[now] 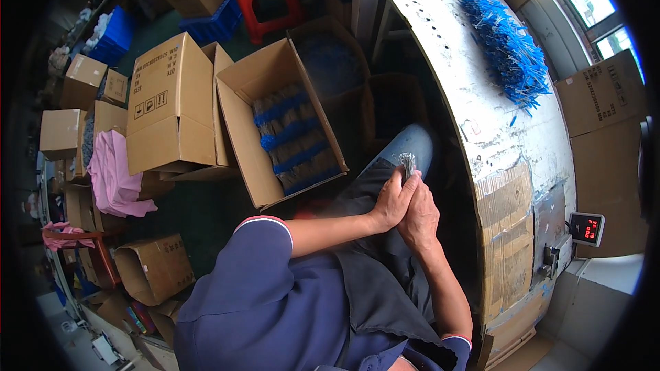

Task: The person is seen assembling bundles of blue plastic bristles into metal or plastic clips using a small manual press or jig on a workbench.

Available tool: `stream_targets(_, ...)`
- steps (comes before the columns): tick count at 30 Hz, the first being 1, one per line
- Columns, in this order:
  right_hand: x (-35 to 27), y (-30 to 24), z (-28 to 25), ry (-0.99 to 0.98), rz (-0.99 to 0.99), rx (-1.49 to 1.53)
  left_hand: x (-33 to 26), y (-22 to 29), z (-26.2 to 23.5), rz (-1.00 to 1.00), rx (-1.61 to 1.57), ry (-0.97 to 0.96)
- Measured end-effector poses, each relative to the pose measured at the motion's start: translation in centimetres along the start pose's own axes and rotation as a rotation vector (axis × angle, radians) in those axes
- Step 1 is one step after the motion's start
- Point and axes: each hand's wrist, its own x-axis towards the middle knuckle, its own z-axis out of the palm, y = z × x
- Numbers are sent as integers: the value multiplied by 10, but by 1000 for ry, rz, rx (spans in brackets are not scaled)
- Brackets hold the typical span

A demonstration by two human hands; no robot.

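My left hand [392,200] and my right hand [420,217] are pressed together above my lap, with fingers closed around a bundle of thin silvery wire pieces [408,163]. The bundle's tips stick up out of the top of my grip; its lower part is hidden by my hands. To the left of my hands stands an open cardboard box [254,173], holding rows of grey-brown bundles with blue ends [289,134].
The worktable [440,34] curves along my right, with a heap of thin blue pieces [505,48] at its far end. A corrugated cardboard sheet [505,233] and a small digital display [586,229] are nearer. Cartons [172,103] and a red stool [265,10] stand left and behind.
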Motion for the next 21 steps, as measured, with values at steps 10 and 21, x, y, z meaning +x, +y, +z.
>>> stream_targets(10, 26, -22, -41, -215, -41, 139, 18, 18, -14, -127, -1, 155)
stream_targets(21, 147, 12, -52, 298, -224, -139, 84, -23, -190, -197, -334, 399)
